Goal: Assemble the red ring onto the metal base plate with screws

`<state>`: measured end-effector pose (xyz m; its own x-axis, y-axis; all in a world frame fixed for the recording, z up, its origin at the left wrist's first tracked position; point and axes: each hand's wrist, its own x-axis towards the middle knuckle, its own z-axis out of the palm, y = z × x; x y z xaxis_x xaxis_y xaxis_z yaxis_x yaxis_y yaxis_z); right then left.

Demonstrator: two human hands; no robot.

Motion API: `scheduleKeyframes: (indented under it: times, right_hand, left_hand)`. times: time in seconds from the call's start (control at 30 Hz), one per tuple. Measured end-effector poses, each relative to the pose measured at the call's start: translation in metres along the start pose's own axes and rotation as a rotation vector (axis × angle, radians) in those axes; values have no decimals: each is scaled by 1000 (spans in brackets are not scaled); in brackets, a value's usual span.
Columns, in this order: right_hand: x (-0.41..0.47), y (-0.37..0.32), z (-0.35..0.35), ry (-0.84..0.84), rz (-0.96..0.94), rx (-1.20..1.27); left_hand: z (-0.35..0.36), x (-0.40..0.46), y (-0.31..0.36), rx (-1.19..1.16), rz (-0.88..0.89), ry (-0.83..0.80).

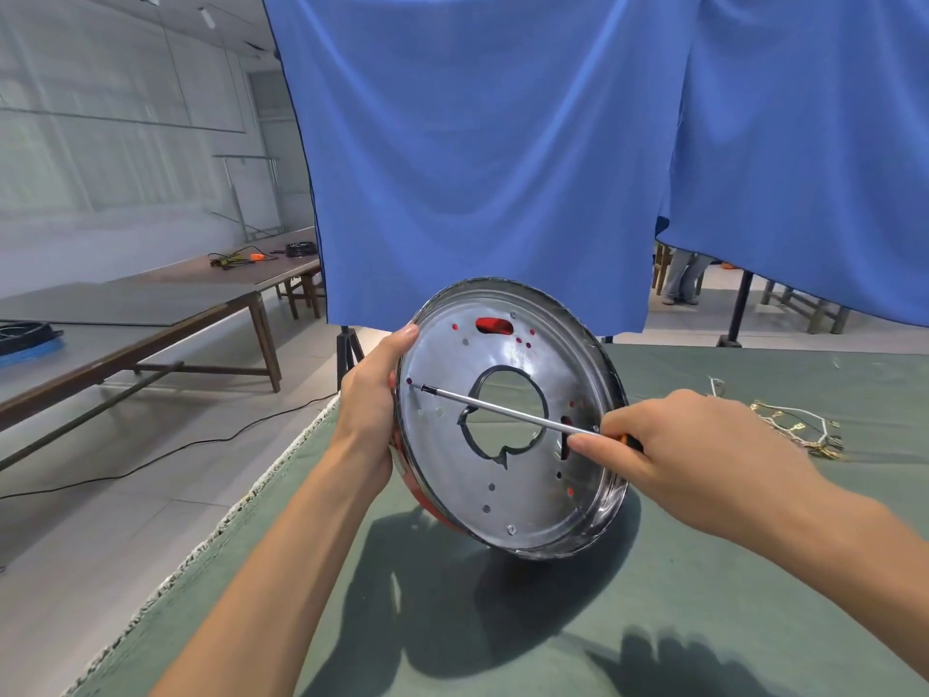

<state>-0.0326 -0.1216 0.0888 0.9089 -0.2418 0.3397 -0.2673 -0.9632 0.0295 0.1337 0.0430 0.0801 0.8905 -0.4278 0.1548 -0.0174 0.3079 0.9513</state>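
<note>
A round metal base plate [523, 500] with a large centre hole stands tilted on its edge over the green table. The red ring [495, 325] sits behind it, showing through a slot and several small holes, with a sliver below the lower rim. My left hand [374, 394] grips the plate's left rim. My right hand [693, 450] holds a screwdriver [507, 411] by its orange and black handle. The shaft crosses the plate, its tip at a small hole near the left rim.
Green cloth covers the table [704, 621], its frayed left edge dropping to the floor. A tangle of wires [794, 425] lies at the right. Blue curtains [502, 143] hang behind. Long wooden tables [151, 314] stand at the left, a cable trailing across the floor.
</note>
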Motion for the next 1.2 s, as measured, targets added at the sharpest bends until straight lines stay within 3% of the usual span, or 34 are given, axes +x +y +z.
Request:
scheduleKeyframes:
  times: [0.57,0.83,1.2]
  right_hand:
    - [-2,-11,-22,-29,8,-72]
    - [-1,-25,-55,-35,-9,-302]
    - [4,-45,-100,-65,-22,-431]
  left_hand:
    - [5,-6,3,11,35,-7]
    - [9,-4,0,13,42,45]
    - [28,-5,-8,95,291,81]
